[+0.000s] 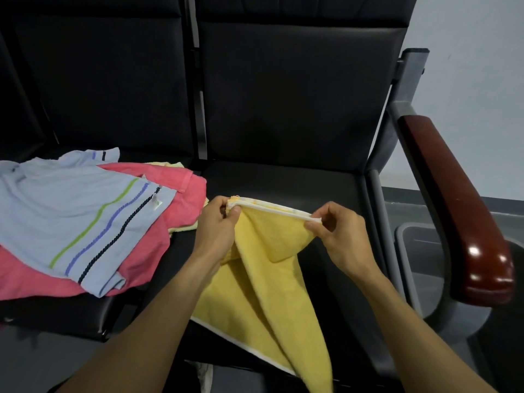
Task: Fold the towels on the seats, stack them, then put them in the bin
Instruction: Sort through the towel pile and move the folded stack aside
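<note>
A yellow towel (263, 293) with a white hem hangs over the right black seat (326, 188). My left hand (217, 222) pinches its upper left corner and my right hand (337, 232) pinches the upper right corner, so the top edge is stretched taut between them. The rest of the towel drapes down past the seat's front edge. On the left seat (71, 313) lies a loose pile: a pale blue striped towel (71, 211) on top of a pink towel (147, 251), with a pale yellow one (181, 226) peeking out beneath. A grey bin (419, 268) stands on the floor at the right.
A dark red wooden armrest (459, 211) on a grey metal frame rises between the right seat and the bin. Black seat backs (283, 95) stand behind both seats. A grey wall is at the far right.
</note>
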Motion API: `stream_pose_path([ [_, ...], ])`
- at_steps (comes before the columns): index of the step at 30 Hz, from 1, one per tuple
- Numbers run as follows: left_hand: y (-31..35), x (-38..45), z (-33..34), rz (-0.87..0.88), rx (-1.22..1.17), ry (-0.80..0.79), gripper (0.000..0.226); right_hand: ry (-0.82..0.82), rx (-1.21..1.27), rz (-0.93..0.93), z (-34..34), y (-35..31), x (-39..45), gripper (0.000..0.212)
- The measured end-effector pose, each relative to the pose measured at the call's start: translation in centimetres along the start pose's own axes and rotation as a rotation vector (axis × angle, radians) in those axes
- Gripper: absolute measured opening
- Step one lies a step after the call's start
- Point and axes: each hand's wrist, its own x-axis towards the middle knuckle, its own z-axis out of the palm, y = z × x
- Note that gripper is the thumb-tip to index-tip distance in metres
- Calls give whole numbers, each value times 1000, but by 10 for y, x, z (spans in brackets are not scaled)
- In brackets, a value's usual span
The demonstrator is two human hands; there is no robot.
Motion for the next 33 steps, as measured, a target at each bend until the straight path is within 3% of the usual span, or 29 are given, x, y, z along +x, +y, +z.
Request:
stream_pose_path([
  [4,0,-1,2,16,-9,-3,8,10,101,45,-1,3,3,19],
  [8,1,-3,4,55,-5,5,8,-1,10,52,-2,-1,3,3],
  [15,25,-21,-6,175,89,21,11,106,116,60,-9,-24,-16,13],
  [20,100,-36,-40,267,108,77,8,167,131,-33,-53,-96,-19,10],
  [25,173,-61,-81,313,89,187,9,178,-82,-216,-100,-178,-31,16],
  [33,217,-109,-115,387,105,166,11,253,-128,-278,-126,-232,-67,12],
])
